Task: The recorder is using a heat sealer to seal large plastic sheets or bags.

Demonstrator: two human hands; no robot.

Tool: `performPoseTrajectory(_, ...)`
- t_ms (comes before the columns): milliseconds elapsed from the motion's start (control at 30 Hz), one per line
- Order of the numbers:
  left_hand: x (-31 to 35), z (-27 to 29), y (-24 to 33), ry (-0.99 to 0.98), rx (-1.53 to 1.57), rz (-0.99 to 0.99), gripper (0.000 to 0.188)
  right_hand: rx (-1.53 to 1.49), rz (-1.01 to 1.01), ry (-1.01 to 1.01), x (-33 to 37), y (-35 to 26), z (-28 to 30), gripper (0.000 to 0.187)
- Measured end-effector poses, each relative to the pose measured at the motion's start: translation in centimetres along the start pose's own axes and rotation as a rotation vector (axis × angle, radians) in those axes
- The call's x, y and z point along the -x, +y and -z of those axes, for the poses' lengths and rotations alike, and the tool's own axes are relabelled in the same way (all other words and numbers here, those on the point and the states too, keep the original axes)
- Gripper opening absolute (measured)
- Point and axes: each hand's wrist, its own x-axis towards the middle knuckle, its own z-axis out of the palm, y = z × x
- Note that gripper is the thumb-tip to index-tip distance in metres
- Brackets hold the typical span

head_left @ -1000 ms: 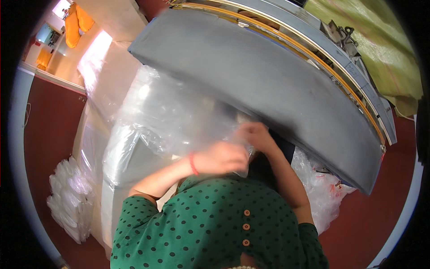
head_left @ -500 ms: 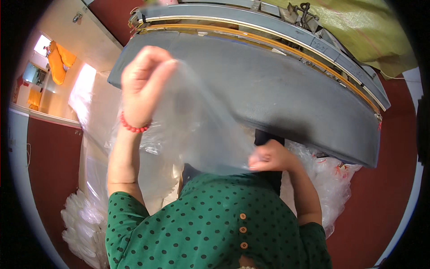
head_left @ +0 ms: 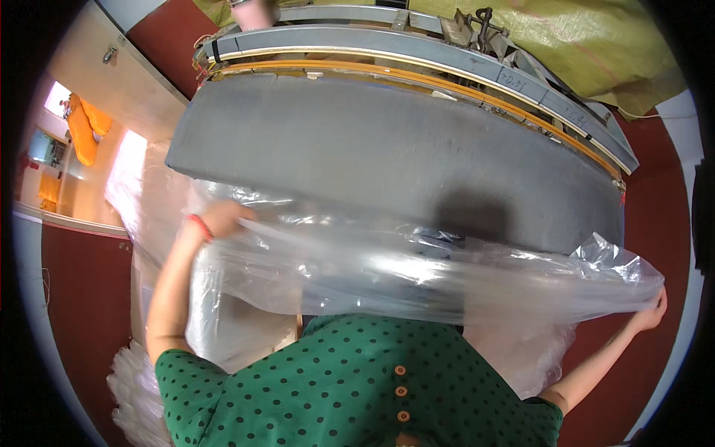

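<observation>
A wide sheet of clear plastic film (head_left: 357, 272) is stretched across in front of my body, its far side along the near edge of the grey padded table (head_left: 328, 141). My left hand (head_left: 226, 219), with a red bead bracelet at the wrist, is closed on the film near its left part and slightly blurred. Far out to the right, my right hand (head_left: 652, 309) grips the film's right end. Bright glare lies on the middle of the film, and crinkled folds stand up near its right end. Whether the film is one layer or a bag, I cannot tell.
A long metal bar (head_left: 417, 52) with an orange strip (head_left: 372, 71) runs along the table's far edge. Yellow-green woven sheeting (head_left: 596, 52) is heaped behind it. Clear plastic piles (head_left: 138, 387) lie at lower left. A door (head_left: 123, 56) stands at upper left.
My right hand has swung far out to the right and my left hand has come down and nearer. The film, earlier bunched between my hands, is now spread wide.
</observation>
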Motion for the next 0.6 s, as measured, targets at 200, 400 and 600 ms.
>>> performPoseTrajectory(200, 16.1, 15.6, -21.5, 1.048, 0.071, 0.597, 0.029, -0.166, 0.276, -0.699, 5.1, -3.1, -13.9, 0.010)
performPoseTrajectory(400, 2.6, 17.1, -8.6, 1.807, -0.426, 0.155, 0.030, -0.345, -0.094, -0.943, 9.9, -7.9, -16.2, 0.022)
performPoseTrajectory(600, -3.6, 6.4, -18.3, 0.815, -0.046, 0.688, 0.074, -0.492, -0.023, -1.173, 11.1, -12.1, -14.7, 0.031)
